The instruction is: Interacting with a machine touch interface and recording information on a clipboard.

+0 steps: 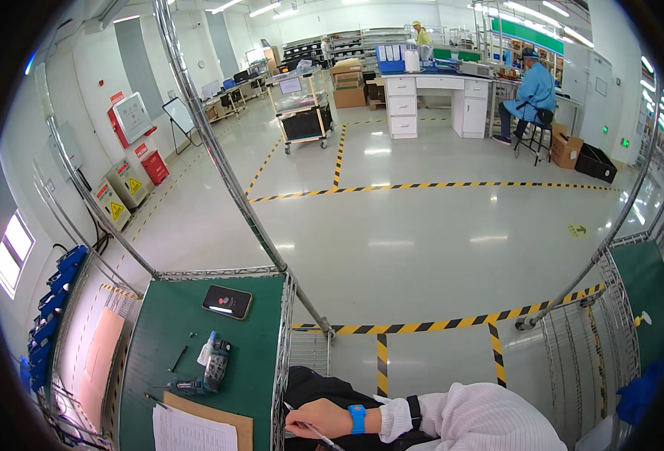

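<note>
My right hand (318, 418) comes in from the lower right, past the near right edge of a green-topped wire shelf (167, 316). Its fingers are closed around a slim pen (323, 437). A blue band (357, 419) circles the wrist, below a white striped sleeve (475, 417). My left hand is out of sight. On the shelf top lie printed sheets (189, 431) over a brown board (243, 430), with a thin dark pen-like stick (156, 399) at their upper edge. Beyond them rest a cordless screwdriver (215, 370), a small white bottle with a blue cap (207, 349) and a phone (227, 301).
Chrome posts (219, 158) rise from the shelf's corners. Blue bins (43, 323) line the left side. Another green-topped rack (644, 282) stands at right. Yellow-black tape (437, 325) marks the floor. Farther off, a person in blue (535, 86) sits at a workbench; a trolley (300, 105) stands nearby.
</note>
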### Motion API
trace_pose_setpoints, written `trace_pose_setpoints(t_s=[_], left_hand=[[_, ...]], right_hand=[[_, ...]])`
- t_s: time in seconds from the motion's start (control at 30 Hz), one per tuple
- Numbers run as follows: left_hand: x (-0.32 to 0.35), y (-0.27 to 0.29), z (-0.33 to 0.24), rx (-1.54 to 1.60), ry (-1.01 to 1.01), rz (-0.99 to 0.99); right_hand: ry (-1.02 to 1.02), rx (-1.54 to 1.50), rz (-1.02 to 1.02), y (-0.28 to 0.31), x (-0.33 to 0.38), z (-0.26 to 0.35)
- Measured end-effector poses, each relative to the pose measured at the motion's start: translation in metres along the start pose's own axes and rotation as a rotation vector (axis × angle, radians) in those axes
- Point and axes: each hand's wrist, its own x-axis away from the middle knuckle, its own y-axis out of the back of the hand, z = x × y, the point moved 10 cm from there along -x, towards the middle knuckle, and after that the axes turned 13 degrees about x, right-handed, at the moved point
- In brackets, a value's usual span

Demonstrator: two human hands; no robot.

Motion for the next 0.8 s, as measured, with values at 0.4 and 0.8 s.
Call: trace_pose_setpoints(t_s=[0.4,0.8], left_hand=[[0.002,0.005,0.001,0.016,-0.018,0.006],[-0.004,0.037,0.031,0.102,-0.06,0.009]], right_hand=[[0.008,0.01,-0.014,-0.001,0.001,-0.001],[-0.003,0.004,-0.043,0.004,-0.001,-0.001]])
